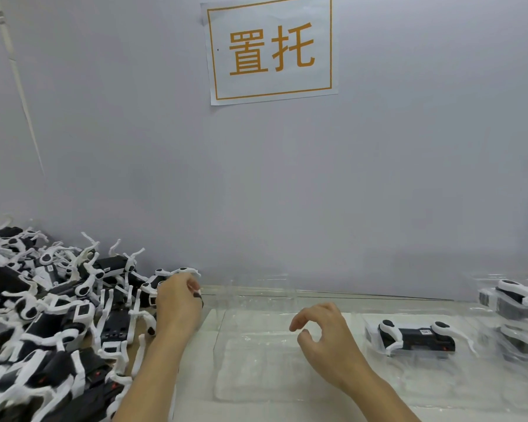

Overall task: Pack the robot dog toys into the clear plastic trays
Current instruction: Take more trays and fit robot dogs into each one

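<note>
Clear plastic tray (256,365) lies in front of me on the white table (195,345), with nothing in its pockets. My left hand (179,301) reaches forward to the edge of the black-and-white pile of robot dog toys (49,315), wrist bent, fingers curled round a toy (177,274) at the heap's right end. My right hand (323,328) hovers above the tray, well apart from the left, palm down, thumb and forefinger bent toward each other and holding nothing. To the right a packed toy (415,335) sits in another tray, with more filled trays (515,303) beyond.
</note>
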A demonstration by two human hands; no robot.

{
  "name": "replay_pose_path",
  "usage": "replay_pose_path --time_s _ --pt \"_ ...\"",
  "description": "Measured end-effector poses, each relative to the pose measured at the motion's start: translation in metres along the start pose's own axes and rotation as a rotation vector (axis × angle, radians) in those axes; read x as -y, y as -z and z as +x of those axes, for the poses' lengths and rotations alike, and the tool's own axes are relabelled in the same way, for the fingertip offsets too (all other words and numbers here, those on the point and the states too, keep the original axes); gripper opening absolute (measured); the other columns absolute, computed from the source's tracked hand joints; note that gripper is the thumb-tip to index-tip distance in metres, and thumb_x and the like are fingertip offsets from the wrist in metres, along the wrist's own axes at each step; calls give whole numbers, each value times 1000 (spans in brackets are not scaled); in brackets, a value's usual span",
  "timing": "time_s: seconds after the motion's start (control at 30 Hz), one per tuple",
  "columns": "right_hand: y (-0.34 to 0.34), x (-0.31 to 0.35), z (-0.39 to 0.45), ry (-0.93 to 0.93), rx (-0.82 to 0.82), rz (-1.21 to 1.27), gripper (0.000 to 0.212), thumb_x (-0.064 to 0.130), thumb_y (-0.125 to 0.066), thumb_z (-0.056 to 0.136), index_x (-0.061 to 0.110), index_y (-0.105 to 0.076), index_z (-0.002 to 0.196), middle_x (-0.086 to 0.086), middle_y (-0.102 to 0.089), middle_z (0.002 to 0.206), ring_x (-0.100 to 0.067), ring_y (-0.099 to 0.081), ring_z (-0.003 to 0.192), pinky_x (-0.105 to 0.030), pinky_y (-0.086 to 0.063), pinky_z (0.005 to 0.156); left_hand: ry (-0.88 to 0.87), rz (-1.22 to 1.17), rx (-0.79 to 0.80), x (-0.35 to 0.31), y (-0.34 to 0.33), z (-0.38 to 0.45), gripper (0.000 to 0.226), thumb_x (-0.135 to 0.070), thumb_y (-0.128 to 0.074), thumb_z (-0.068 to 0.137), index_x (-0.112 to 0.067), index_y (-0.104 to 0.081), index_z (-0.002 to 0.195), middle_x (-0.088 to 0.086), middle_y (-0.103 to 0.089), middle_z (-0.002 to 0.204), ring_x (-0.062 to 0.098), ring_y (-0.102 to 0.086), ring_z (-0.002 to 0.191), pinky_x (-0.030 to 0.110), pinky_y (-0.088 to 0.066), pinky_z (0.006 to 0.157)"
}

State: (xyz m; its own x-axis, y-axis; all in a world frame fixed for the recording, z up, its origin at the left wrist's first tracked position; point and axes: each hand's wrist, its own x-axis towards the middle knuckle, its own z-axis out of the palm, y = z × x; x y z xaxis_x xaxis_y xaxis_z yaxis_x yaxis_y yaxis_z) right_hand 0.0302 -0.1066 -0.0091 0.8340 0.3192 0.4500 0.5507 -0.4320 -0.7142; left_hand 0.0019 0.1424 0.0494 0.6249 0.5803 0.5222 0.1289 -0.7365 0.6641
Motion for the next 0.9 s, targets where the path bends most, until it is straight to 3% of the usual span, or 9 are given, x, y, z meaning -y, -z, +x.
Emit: replay_pose_path --time_s 0.2,0.3,0.37,0.5,0.6,0.7,0.8,0.9 --pt "0 -1 0 -15 13 -21 20 32 -46 74 39 -64 81 17 -57 103 -1 -42 115 -30 -38 102 -55 -334 2 -36 23 6 29 10 -57 89 -15 -69 78 0 -68 80 17 -64 81 21 -46 68" --pt "0 -2 1 8 -6 -37 21 35 -44 73 41 -62 81 18 -58 100 5 -41 113 -27 -36 100 -26 -587 7 -54 30 5 23 6 -64 89 -14 -71 79 6 -72 84 22 -69 85 29 -56 77" --pt "0 -1 2 43 -22 -77 19 34 -45 76 44 -59 82 20 -59 96 6 -41 111 -25 -32 99 3 -757 -9 -67 32 1 23 8 -65 88 -12 -72 78 9 -72 83 23 -71 84 23 -58 72" --pt "-1 6 5 140 -92 -167 20 39 -50 83 51 -52 98 25 -56 94 10 -41 109 -24 -23 98 41 -1068 -28 -86 37 -9 23 10 -63 88 -9 -71 79 10 -73 77 20 -72 77 18 -57 68" --pt "-1 16 6 221 -161 -129 52 46 -60 83 53 -37 130 33 -47 111 11 -41 114 -27 -29 102 100 -1286 19 -100 38 -13 22 11 -60 89 -7 -69 80 5 -72 71 19 -72 73 21 -57 66" --pt "-1 27 9 350 -249 -54 94 33 -78 81 55 -15 147 35 -35 131 5 -45 115 -25 -39 98 185 -1443 124 -113 34 -20 19 10 -57 90 -5 -67 83 6 -71 72 23 -70 75 24 -59 65" --pt "-2 32 10 501 -378 -120 105 17 -82 77 50 -14 150 19 -33 141 -5 -49 113 -33 -52 89 254 -1425 225 -120 22 -30 18 9 -58 89 -4 -68 83 7 -72 73 27 -68 82 27 -62 69" --pt "1 29 11 522 -428 -186 103 13 -85 73 49 -23 147 5 -30 146 -11 -50 110 -35 -57 76 291 -1343 281 -119 12 -35 17 9 -59 90 -4 -69 85 11 -72 79 27 -69 83 28 -62 68"
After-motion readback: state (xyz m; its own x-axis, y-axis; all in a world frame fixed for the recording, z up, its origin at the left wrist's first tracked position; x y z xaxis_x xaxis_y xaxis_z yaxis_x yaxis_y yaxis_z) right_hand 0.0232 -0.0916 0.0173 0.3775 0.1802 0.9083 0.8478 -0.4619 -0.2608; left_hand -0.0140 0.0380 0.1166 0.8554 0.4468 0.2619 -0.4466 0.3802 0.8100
